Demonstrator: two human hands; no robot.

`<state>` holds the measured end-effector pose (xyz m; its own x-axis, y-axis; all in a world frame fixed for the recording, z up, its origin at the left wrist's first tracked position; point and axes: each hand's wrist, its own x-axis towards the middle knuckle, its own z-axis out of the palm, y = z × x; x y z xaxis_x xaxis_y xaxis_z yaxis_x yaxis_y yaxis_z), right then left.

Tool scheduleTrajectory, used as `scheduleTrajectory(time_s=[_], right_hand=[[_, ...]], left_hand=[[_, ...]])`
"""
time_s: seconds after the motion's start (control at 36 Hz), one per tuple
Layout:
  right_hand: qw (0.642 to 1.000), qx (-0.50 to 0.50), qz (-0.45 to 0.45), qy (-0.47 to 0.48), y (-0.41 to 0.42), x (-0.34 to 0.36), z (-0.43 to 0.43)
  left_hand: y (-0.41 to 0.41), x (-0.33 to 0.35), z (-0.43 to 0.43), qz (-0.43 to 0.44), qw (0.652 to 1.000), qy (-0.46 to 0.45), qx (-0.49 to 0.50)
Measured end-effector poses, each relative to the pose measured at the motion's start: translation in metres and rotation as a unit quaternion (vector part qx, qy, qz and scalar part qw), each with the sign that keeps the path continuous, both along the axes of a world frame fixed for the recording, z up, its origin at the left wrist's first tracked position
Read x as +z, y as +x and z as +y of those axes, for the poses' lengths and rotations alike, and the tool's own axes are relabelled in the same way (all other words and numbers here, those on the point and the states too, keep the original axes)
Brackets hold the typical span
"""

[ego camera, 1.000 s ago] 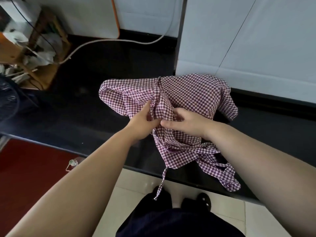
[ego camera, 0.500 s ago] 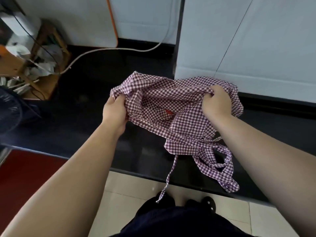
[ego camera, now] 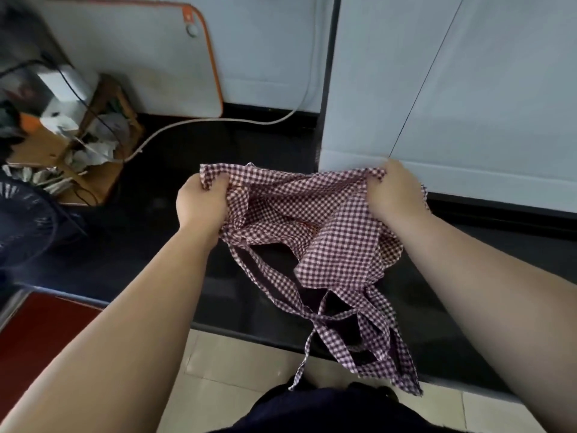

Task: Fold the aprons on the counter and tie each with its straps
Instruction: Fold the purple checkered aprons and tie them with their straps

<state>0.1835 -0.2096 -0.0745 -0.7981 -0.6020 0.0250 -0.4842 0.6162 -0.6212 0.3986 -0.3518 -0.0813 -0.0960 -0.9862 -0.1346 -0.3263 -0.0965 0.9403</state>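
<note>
Both hands are fisted tight on the checked apron [ego camera: 331, 232], left hand [ego camera: 201, 203] bunching one top corner, right hand [ego camera: 395, 195] the other, so they're spread well apart with the cloth sagging between them over the black counter [ego camera: 175, 245]. Straps [ego camera: 352, 326] dangle past the counter's front edge (tangled, loops everywhere). No readable writing anywhere.

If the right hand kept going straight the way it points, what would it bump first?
Most likely the white wall panel behind the counter: the right hand, gripping the checked apron, points straight at it. One view leaves the gap unclear.
</note>
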Motion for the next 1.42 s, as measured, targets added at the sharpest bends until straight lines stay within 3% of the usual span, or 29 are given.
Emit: scheduleTrajectory(time_s=[0.14, 0.19, 0.25, 0.33, 0.44, 0.5, 0.56, 0.64, 0.69, 0.75, 0.78, 0.83, 0.89, 0.97, 1.03, 1.08, 1.17, 1.22, 1.31, 1.42], right_hand=[[0.998, -0.045, 0.032, 0.028, 0.008, -0.006, 0.018], [0.995, -0.025, 0.096, -0.002, 0.018, -0.007, 0.019], [0.987, 0.071, 0.126, -0.064, 0.029, -0.01, 0.017], [0.973, 0.22, 0.016, -0.065, 0.049, -0.01, 0.014], [0.905, 0.333, -0.264, -0.004, 0.071, -0.001, 0.017], [0.913, 0.345, -0.219, 0.012, 0.073, -0.003, 0.017], [0.946, 0.302, -0.119, -0.019, 0.072, 0.0, 0.018], [0.963, 0.202, -0.15, -0.095, 0.058, 0.009, 0.024], [0.954, 0.15, -0.218, -0.138, 0.051, 0.026, 0.033], [0.945, 0.113, -0.261, -0.164, 0.04, 0.039, 0.051], [0.946, 0.118, -0.26, -0.152, 0.036, 0.044, 0.06], [0.953, 0.161, -0.242, -0.086, 0.032, 0.053, 0.083], [0.955, 0.199, -0.22, -0.027, 0.03, 0.06, 0.116], [0.947, 0.22, -0.233, -0.002, 0.033, 0.066, 0.161], [0.944, 0.229, -0.235, 0.015, 0.032, 0.067, 0.195], [0.941, 0.252, -0.222, 0.041, 0.027, 0.067, 0.227], [0.939, 0.267, -0.173, 0.133, 0.019, 0.055, 0.27], [0.928, 0.272, -0.122, 0.225, 0.02, 0.043, 0.291], [0.921, 0.254, -0.062, 0.288, 0.035, 0.018, 0.313], [0.947, 0.205, -0.003, 0.247, 0.054, -0.003, 0.326]], left_hand=[[0.003, -0.002, 0.004, -0.069, 0.997, -0.02, -0.016], [0.0, -0.005, 0.01, -0.043, 0.996, 0.044, -0.069], [-0.008, -0.005, 0.021, 0.042, 0.976, 0.171, -0.129], [-0.02, 0.008, 0.039, 0.161, 0.93, 0.282, -0.169], [-0.027, 0.03, 0.046, 0.262, 0.894, 0.288, -0.221], [-0.027, 0.042, 0.049, 0.286, 0.882, 0.286, -0.241], [-0.029, 0.049, 0.054, 0.307, 0.881, 0.268, -0.239], [-0.028, 0.05, 0.056, 0.332, 0.899, 0.216, -0.186], [-0.025, 0.048, 0.06, 0.276, 0.93, 0.174, -0.169], [-0.021, 0.047, 0.075, 0.096, 0.979, 0.037, -0.176], [-0.021, 0.046, 0.081, 0.02, 0.98, -0.047, -0.193], [-0.023, 0.052, 0.102, -0.064, 0.945, -0.173, -0.271], [-0.032, 0.056, 0.132, -0.149, 0.873, -0.277, -0.373], [-0.05, 0.054, 0.175, -0.282, 0.78, -0.293, -0.476], [-0.058, 0.046, 0.205, -0.304, 0.742, -0.274, -0.531], [-0.059, 0.039, 0.235, -0.283, 0.756, -0.243, -0.538], [-0.047, 0.028, 0.275, -0.197, 0.85, -0.139, -0.468], [-0.034, 0.023, 0.294, -0.169, 0.891, -0.121, -0.403], [-0.011, 0.013, 0.319, -0.195, 0.906, -0.128, -0.352], [0.027, 0.008, 0.33, -0.229, 0.927, -0.16, -0.251]])
